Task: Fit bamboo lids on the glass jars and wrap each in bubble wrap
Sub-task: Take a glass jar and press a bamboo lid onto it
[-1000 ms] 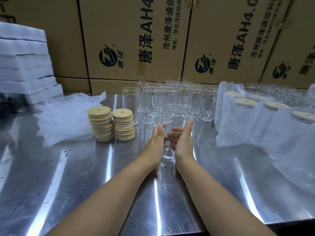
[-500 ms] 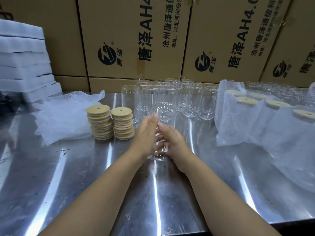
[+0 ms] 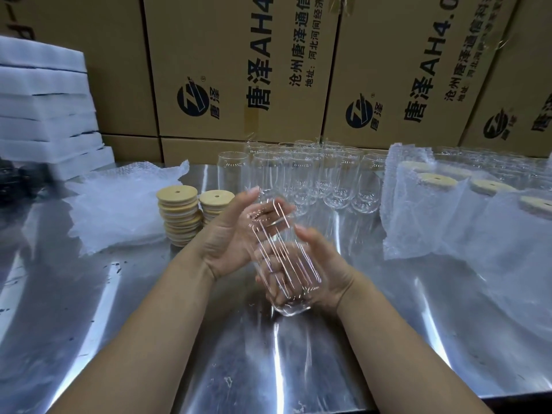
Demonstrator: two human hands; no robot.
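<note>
While the right hand (image 3: 322, 273) cradles the tilted glass jar (image 3: 283, 264) above the steel table (image 3: 119, 324), fingers curled round its lower half, the left hand (image 3: 236, 234) lies straight-fingered against its upper end. Steady it upright, then take 1 lid from the 2 bamboo lid stacks (image 3: 179, 216) nearby.

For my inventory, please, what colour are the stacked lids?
The lids are pale tan, in the head view.

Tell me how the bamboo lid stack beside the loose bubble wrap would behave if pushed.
The bamboo lid stack looks loosely, unevenly piled, so it would probably shear or topple. On the shiny metal table it might slide first.
</note>
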